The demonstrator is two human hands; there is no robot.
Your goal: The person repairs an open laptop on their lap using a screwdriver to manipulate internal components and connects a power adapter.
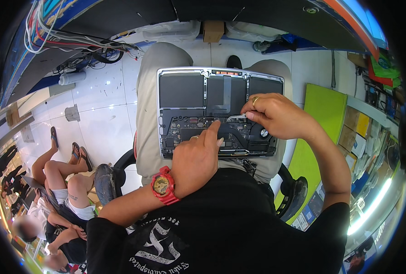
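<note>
An opened laptop (181, 89) rests across my lap, showing dark battery cells along the top and a circuit board below them. My right hand (278, 116) grips silver tweezers (235, 117) between thumb and fingers, their tips at the board's upper middle. Just left of the tips, the extended index finger of my left hand (196, 160) touches the board, with its other fingers resting loosely lower down and nothing visibly held. A red watch (164, 186) is on my left wrist.
Chair armrests (107, 182) flank my legs. Two seated people (61, 201) are at lower left. Overhead are dark desk panels (157, 13), with bundled cables (47, 36) at upper left. A green board (317, 105) and a lit glass display case (367, 201) stand at right.
</note>
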